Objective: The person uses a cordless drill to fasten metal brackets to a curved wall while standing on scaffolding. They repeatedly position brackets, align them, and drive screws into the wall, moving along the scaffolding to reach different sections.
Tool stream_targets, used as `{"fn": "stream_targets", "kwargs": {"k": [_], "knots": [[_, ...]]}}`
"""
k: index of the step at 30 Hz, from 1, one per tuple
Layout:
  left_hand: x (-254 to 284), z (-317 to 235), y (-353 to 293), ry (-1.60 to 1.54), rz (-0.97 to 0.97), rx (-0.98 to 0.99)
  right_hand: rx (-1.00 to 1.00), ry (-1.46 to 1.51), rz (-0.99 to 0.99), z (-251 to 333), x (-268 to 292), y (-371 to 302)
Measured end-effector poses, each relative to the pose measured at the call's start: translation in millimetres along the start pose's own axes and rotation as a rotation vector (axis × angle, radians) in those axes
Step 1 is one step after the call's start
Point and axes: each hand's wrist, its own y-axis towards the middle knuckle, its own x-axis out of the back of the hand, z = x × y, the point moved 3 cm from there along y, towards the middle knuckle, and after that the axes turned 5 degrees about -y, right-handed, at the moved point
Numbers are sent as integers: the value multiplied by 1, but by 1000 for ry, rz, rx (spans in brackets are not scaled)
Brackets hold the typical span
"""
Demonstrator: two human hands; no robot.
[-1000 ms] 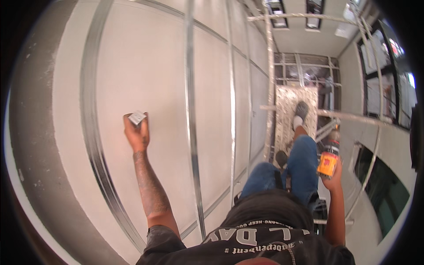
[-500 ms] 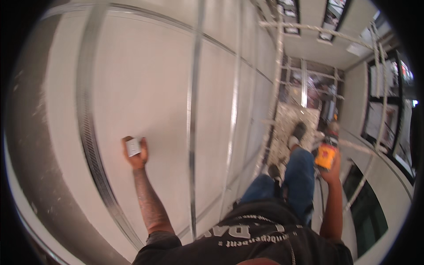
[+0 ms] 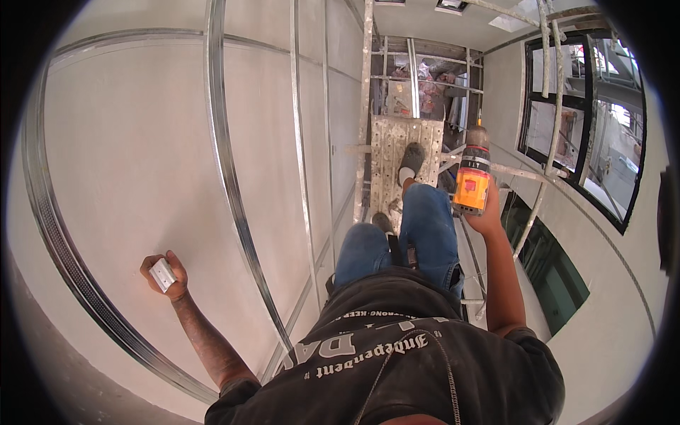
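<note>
My left hand point(image 3: 164, 275) is out to the left, beside a pale wall panel point(image 3: 142, 163) between two metal studs. Its fingers are closed around a small silvery-white metal bracket point(image 3: 163, 275) with holes in it. On the right, my right hand point(image 3: 489, 210) grips an orange and black cordless drill point(image 3: 472, 180) by its handle. The drill's front end points away from me, with a thin bit at its tip, over the right side of the scaffold.
Metal studs point(image 3: 228, 142) run along the wall on my left. My feet are on a speckled scaffold platform point(image 3: 386, 142), with scaffold poles point(image 3: 366, 92) on both sides. Black-framed windows point(image 3: 556, 117) are at the right, above a dark green-tinted opening point(image 3: 545, 269).
The view has swung, so the wall, platform and windows sit further left and higher. Both hands keep their holds; the bracket appears further left and lower, and the drill further left and higher.
</note>
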Motion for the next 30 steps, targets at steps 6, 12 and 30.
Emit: {"fn": "stream_targets", "kwargs": {"k": [6,12,30], "knots": [[4,-4,-2,41,6,-14,30,1,-2,2,-1,10],[0,1,-8,53,7,1,-13,43,-16,13,-2,13],[-8,6,-19,116,-40,68,-93,56,-177,14,16,-3]]}}
